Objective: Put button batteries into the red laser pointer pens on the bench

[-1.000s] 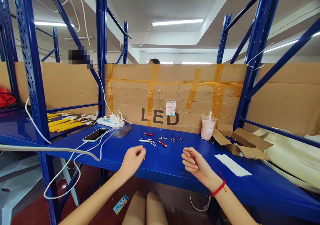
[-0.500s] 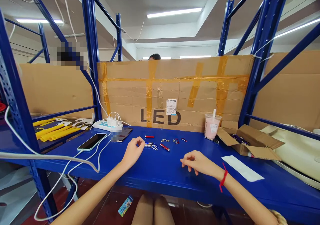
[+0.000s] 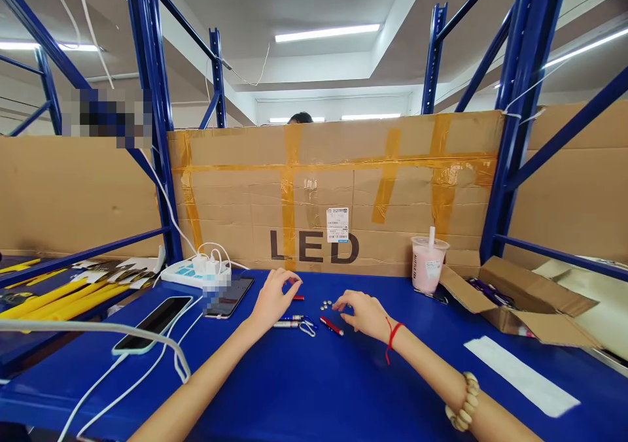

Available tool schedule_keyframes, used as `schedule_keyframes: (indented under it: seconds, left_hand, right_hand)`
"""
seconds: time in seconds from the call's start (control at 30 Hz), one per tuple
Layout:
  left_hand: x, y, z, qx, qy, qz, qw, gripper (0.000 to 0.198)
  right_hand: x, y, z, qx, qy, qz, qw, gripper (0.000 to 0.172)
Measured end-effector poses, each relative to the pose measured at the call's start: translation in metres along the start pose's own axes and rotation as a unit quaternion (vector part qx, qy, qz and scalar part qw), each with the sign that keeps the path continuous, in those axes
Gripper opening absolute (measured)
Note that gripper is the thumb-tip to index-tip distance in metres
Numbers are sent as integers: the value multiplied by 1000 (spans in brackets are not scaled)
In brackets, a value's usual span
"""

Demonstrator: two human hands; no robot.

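Two hands (image 3: 275, 300) (image 3: 364, 314) — seemingly two red tubes (image 3: 332, 326) (image 3: 299, 298) nearby.

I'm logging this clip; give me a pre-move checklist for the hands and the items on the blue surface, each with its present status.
1. Left hand empty: ok, nothing shows between thumb and fingers.
2. Right hand empty: cannot tell; its undersides are hidden.
3. Far red tube fully in view: not ok; the left hand covers part of it.
4. Near red tube lying flat on the surface: ok.
5. Pink drink cup upright and apart from both hands: ok.
6. Thick white cable not touching the left forearm: cannot tell; they meet in the view.
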State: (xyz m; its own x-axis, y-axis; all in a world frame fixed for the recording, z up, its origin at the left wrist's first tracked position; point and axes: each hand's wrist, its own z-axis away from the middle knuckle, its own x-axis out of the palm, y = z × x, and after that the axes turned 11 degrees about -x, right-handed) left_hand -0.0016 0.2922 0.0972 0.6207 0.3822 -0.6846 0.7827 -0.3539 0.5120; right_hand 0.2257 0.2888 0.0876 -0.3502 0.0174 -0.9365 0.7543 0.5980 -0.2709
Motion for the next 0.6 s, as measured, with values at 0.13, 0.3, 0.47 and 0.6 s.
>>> schedule_keyframes:
  seconds: [0.13,0.3,0.47,0.6]
  left_hand:
    - [17,-8,-25,53,-31,-78,995,21]
    - [42,-41,-31,25,-144,-179,973,23]
    - [44,-56,-22,-30,-212,-145,966,19]
    - [40,-50,-20,-15,-166,-157,973,17]
  right_hand:
    - [14,10,-25,-14,16,64,998,28]
    - [41,23,-27,-78,14,82,994,37]
    - [48,28,-24,-88,-7,138,986,40]
    - [47,33,-24,-92,3,140,986,38]
